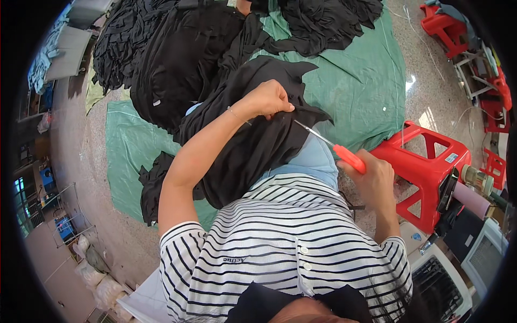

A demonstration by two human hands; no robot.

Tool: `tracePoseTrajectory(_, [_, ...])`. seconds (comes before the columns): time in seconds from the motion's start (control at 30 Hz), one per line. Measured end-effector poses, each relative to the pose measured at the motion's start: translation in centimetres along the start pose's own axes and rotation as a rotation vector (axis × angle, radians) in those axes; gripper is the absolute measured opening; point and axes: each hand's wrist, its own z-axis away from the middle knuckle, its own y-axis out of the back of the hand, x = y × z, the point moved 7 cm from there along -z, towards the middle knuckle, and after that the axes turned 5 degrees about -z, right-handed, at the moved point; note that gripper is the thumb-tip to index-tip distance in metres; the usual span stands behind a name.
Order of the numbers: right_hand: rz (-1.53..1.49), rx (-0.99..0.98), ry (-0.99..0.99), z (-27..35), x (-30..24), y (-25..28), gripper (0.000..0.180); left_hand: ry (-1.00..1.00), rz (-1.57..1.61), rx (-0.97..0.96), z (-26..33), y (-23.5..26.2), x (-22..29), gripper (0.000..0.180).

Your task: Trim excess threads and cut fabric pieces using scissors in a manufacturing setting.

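Note:
A black cloth garment lies bunched across my lap, over light blue trousers. The fingers of my left hand are closed in a pinch on its upper edge. My right hand is wrapped round a red-handled tool with a slim metal shaft. The shaft slants up and left, and its tip is by the cloth just below my left fingertips. I cannot tell whether the tip touches the cloth, and its exact shape is too small to make out.
Big heaps of black garments lie ahead on a green tarp. Part of another person's skin shows at the top edge. A red plastic stool stands at my right, with several things on it. Smaller black cloth lies at left.

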Motion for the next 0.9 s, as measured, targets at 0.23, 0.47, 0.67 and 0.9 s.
tracePoseTrajectory(0.23, [0.08,-0.02,0.02,-0.5,-0.3,-0.8,0.04,-0.014,-0.004,0.078,0.3,0.5,-0.5,0.026])
tracePoseTrajectory(0.47, [0.062,0.031,-0.046,-0.3,1.2,0.3,0.036,-0.193,-0.075,0.048,-0.2,-1.0,0.8,0.031])
tracePoseTrajectory(0.67, [0.082,0.083,-0.106,0.5,2.7,1.0,0.034,-0.243,-0.329,0.218,-0.6,-2.0,2.8,0.023])
tracePoseTrajectory(0.9, [0.108,0.069,-0.084,-0.1,2.2,0.2,0.037,-0.157,0.15,0.089,-1.9,-2.5,0.2,0.024])
